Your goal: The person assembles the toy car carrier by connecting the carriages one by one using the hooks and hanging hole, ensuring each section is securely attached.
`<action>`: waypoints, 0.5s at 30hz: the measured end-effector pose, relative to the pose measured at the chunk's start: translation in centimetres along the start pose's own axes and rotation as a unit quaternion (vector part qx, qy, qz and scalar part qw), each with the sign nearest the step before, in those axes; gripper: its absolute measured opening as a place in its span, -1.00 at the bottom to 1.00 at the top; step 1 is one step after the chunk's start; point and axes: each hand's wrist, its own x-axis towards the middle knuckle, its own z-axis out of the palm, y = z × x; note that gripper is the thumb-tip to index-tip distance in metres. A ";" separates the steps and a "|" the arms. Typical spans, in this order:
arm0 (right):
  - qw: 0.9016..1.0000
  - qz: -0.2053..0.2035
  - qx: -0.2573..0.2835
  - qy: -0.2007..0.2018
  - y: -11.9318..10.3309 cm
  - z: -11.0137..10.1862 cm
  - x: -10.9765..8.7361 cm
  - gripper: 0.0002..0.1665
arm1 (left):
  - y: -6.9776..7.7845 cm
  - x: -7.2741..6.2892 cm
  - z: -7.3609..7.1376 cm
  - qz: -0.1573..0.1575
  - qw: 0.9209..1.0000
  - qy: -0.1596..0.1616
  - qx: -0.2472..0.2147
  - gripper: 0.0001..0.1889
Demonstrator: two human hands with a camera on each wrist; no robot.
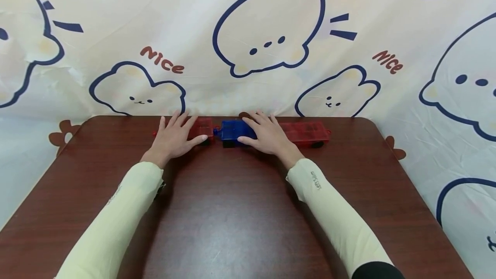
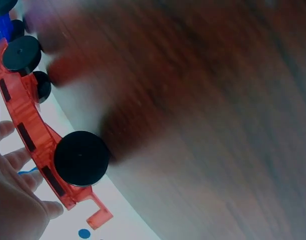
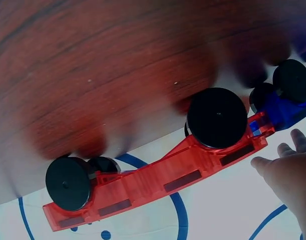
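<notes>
Two hands seemingly rest on a toy train.

Behind the far edge of the brown table hangs a pale cloth with blue-outlined cartoon animals; brown flowers are near both far corners.

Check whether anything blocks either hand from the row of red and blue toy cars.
Nothing visible does. In the head view, the left hand overlaps the left red car, and the right hand overlaps the blue car and part of the right red car; no other object shows between.
</notes>
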 end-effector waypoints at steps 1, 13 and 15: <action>1.000 0.000 -0.001 -0.001 0.0 0.1 0.1 -0.01 | -0.1 0.0 0.0 -0.002 1.000 -0.003 0.000 -0.03; 1.000 -0.005 -0.028 -0.008 -0.5 0.5 0.6 -0.01 | -0.5 0.5 0.7 -0.010 1.000 -0.014 0.011 0.06; 0.999 -0.006 -0.034 -0.010 -0.5 0.6 0.8 -0.02 | -0.7 0.6 0.8 -0.010 1.000 -0.015 0.011 0.08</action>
